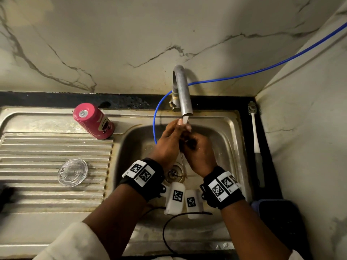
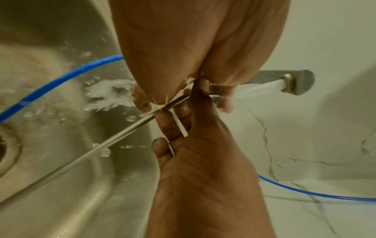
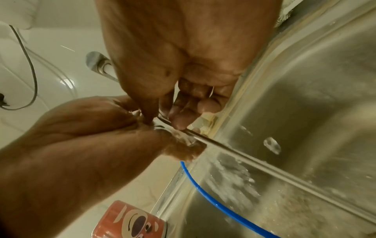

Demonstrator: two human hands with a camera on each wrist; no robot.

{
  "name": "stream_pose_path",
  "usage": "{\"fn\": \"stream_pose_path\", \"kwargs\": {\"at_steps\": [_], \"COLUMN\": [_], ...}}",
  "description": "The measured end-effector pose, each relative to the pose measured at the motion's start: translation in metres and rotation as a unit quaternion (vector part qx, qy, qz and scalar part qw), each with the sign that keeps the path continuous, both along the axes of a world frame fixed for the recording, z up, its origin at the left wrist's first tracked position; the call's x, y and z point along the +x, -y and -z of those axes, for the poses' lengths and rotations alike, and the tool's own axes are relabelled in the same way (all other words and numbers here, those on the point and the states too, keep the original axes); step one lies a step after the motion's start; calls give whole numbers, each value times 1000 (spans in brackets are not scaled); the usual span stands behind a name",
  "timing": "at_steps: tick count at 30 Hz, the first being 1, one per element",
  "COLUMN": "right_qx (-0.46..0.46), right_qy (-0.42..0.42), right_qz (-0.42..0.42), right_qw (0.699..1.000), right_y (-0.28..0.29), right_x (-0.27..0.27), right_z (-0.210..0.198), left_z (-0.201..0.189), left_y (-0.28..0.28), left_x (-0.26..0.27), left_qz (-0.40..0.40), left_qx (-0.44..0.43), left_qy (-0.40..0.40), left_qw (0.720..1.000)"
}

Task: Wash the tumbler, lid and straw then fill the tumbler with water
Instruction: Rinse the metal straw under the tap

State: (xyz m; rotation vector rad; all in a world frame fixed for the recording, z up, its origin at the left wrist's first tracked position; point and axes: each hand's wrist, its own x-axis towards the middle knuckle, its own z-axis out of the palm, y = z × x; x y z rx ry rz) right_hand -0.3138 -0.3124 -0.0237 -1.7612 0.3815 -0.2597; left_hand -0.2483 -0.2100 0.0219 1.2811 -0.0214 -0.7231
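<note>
Steel sink, tap running: both hands' grip pinches straw, shaft trailing toward drain

Kitchen (steel sink, faucet).

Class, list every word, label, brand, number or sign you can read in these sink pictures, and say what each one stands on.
No readable words or numbers appear in any view.
Pink tumbler upside down beside the steel sink: a cartoon face print, no lettering; the round sticker on its base is too small to read.
Black wristbands and white blocks: square black-and-white coded markers, not text.
Clear round lid: no readable marking.
</note>
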Motion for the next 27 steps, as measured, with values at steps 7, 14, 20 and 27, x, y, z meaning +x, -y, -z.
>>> {"fn": "stream_pose_path", "kwargs": {"at_steps": [7,14,20,27], "right_qx": [-126,-186,-201,-207], "right_qy": [26,35,24,21], "right_qz": [-18,-16,4,2], "right_qw": [992,982,979,978], "right_y": [11,14,15,16], "right_x": [6,5,6,6], "right_z": [-15,-15,-15,-17], "left_z": [10,-8,-13,-6], "left_y": [-6,0,4,2], "left_x": [23,52,57,56], "left_qz": [-38,-50,-38,-33], "left_qx": [58,80,105,82], "left_qy": [109,94,94,31], "left_qw": [992,991,989,996]}}
